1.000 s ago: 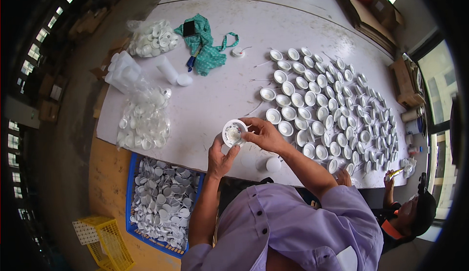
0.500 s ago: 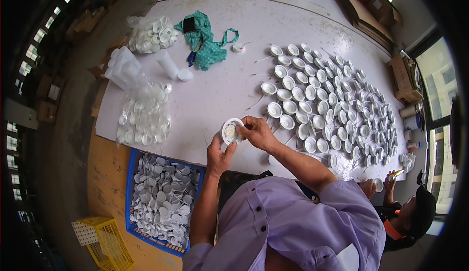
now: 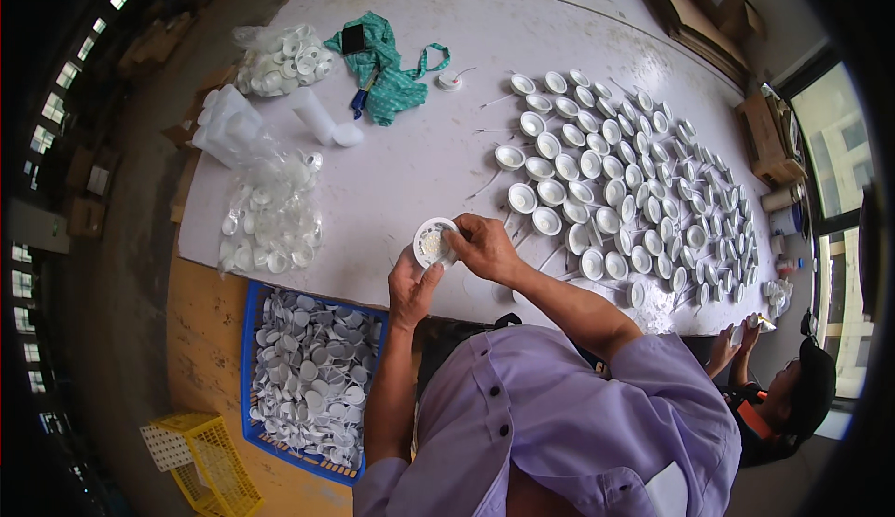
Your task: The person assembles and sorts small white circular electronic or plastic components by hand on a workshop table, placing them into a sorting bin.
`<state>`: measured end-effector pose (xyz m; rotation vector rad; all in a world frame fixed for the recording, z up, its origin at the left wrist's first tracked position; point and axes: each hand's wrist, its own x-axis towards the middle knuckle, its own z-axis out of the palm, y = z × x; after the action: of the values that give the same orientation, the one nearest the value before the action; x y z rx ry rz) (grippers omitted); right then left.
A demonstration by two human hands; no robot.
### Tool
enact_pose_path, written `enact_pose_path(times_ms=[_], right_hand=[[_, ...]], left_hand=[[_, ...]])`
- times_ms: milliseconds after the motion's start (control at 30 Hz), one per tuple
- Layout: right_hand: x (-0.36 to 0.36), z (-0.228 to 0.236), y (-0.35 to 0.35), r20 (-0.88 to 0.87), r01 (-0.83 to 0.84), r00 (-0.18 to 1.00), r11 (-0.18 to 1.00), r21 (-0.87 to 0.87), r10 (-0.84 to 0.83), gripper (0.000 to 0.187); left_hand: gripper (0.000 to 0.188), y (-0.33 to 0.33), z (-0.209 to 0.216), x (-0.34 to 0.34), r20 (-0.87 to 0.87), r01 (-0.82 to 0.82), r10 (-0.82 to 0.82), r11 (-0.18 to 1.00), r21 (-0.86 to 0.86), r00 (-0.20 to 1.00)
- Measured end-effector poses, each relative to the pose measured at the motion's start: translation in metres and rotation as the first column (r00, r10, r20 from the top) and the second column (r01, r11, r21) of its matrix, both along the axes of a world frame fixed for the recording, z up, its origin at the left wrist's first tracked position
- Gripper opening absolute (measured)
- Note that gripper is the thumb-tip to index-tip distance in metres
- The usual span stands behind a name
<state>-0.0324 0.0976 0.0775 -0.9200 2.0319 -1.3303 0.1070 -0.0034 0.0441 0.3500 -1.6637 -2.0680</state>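
A white round downlight housing [image 3: 421, 246] is held near the table's front edge, its open side up. Inside it sits a pale disc [image 3: 433, 244] with yellowish dots. My left hand [image 3: 410, 286] is closed round the housing's lower left side, thumb at the near rim. My right hand [image 3: 483, 248] is closed too, its thumb and fingers pressed together at the right rim and reaching inside. Its fingertips are partly hidden, so anything small between them cannot be made out. Many similar white housings [image 3: 591, 165] with thin wires cover the table's right side.
Left on the white table [image 3: 401, 177] are bags of white parts [image 3: 270, 214], translucent containers [image 3: 224, 125] and a green dotted cloth [image 3: 396, 97]. A blue basket [image 3: 248, 368] of white discs stands below, near a yellow crate [image 3: 210, 466]. A co-worker [image 3: 778, 396] handles something at the right.
The housing stays in my hands, turned a little more face-up, while my right fingers remain at its rim. The co-worker's hands have come closer together. The whole view has shifted slightly.
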Motion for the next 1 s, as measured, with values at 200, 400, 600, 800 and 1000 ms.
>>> enact_pose_path(times_ms=[200, 400, 600, 800, 1000], right_hand=[[-0.003, 0.009, 0.005, 0.187, -0.067, 0.979, 0.993, -0.1, 0.085, 0.029], [0.001, 0.008, 0.001, 0.27, -0.066, 0.96, 0.997, -0.049, 0.076, 0.029], [0.016, -0.006, -0.007, 0.557, 0.041, 0.829, 0.989, -0.144, 0.047, 0.025], [0.014, -0.031, -0.011, 0.752, 0.011, 0.656, 0.994, -0.106, 0.073, 0.022], [-0.034, -0.097, 0.006, -0.386, -0.03, 0.903, 0.925, 0.379, 0.188, 0.054]], left_hand=[[0.048, -0.01, -0.002, 0.004, -0.048, 0.02, -0.017, 0.998, 0.058, 0.999], [0.052, -0.01, -0.005, 0.0, -0.018, 0.049, -0.049, 0.998, 0.03, 0.999], [0.047, 0.0, -0.022, -0.001, 0.064, -0.076, 0.078, 0.996, -0.037, 0.995], [0.039, 0.001, -0.029, 0.014, 0.187, -0.235, 0.272, 0.951, -0.202, 0.944], [0.034, -0.003, -0.041, 0.031, 0.117, -0.195, 0.196, 0.981, -0.019, 0.974]])
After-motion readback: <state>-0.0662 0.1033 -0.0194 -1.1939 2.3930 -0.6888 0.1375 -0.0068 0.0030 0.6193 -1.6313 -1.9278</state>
